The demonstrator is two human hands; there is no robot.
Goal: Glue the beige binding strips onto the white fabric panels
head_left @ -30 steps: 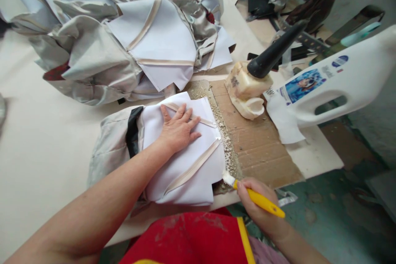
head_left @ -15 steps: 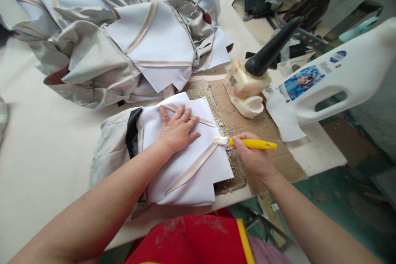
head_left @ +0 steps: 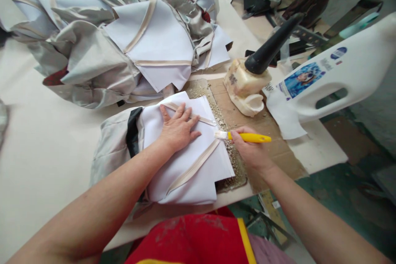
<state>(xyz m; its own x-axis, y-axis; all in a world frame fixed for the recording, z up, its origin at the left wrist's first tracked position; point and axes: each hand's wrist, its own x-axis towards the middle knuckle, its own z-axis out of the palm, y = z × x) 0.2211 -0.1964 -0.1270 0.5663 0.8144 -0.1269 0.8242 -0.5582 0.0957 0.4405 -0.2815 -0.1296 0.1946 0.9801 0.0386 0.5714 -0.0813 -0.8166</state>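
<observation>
My left hand (head_left: 179, 128) lies flat with fingers spread on a white fabric piece (head_left: 192, 169) that has beige strips and a grey and black part at its left. My right hand (head_left: 250, 148) is closed round a brush with a yellow handle (head_left: 256, 137). Its pale bristles (head_left: 220, 135) touch the right edge of the white piece, between the ends of the two beige strips. Under that edge lies a board (head_left: 236, 169) crusted with crumbly yellowish residue.
Beyond my hands is a heap of grey and white sewn pieces (head_left: 83, 57). At the right, a cut-open pale container (head_left: 247, 84) with a black cone-shaped piece (head_left: 272, 47) stands on cardboard (head_left: 278, 152), beside a large white jug (head_left: 334, 78). The table's edge runs along the front.
My right hand has shifted the brush slightly up and to the left, along the right edge of the white piece. My left hand stays pressed in the same place.
</observation>
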